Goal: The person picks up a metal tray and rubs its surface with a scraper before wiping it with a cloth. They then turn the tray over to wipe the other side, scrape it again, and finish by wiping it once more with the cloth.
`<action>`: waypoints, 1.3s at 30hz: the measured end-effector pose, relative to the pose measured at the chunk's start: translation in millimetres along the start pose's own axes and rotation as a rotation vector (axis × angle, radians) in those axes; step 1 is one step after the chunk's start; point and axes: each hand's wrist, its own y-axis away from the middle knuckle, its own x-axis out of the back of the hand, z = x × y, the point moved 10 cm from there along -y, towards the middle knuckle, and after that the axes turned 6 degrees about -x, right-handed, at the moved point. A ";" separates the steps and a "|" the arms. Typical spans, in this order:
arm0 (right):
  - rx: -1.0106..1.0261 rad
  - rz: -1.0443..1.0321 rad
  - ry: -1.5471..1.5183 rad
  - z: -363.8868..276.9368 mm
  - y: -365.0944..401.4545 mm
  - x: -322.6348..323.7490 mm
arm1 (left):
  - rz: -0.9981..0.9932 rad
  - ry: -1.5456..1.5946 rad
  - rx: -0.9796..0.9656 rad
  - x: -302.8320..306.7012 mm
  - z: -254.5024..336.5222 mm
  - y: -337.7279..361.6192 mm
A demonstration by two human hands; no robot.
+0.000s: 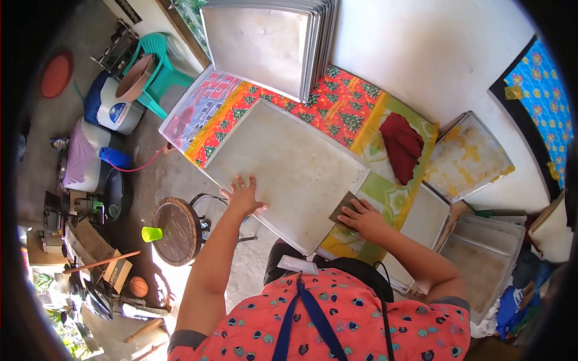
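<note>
A large, shallow metal tray (289, 159) lies flat on the cloth-covered table, its grey surface scuffed. My left hand (242, 198) rests with spread fingers on the tray's near left edge and holds nothing. At the tray's right edge, my right hand (365, 220) presses its fingers over a flat, brown, square-cornered piece (344, 207), whose material is hard to make out. A crumpled dark red cloth (401, 147) lies on the table to the right of the tray.
A tall stack of metal trays (256, 45) stands at the table's back. A yellow-stained tray (469, 156) leans against the wall at right, above more trays (481, 259). To the left are a round stool (176, 231), a green cup (152, 233) and a green chair (155, 72).
</note>
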 end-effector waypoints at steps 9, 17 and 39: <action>-0.014 0.193 -0.036 -34.7 -175.5 -8.1 | -0.030 -0.019 0.001 4.2 2.8 3.9; 0.079 0.083 -0.040 -54.2 -74.4 -9.4 | -0.009 0.019 -0.030 1.4 1.5 5.8; -0.135 -0.029 -0.052 -44.6 -57.1 3.1 | 0.000 0.048 -0.081 -7.2 3.5 -4.3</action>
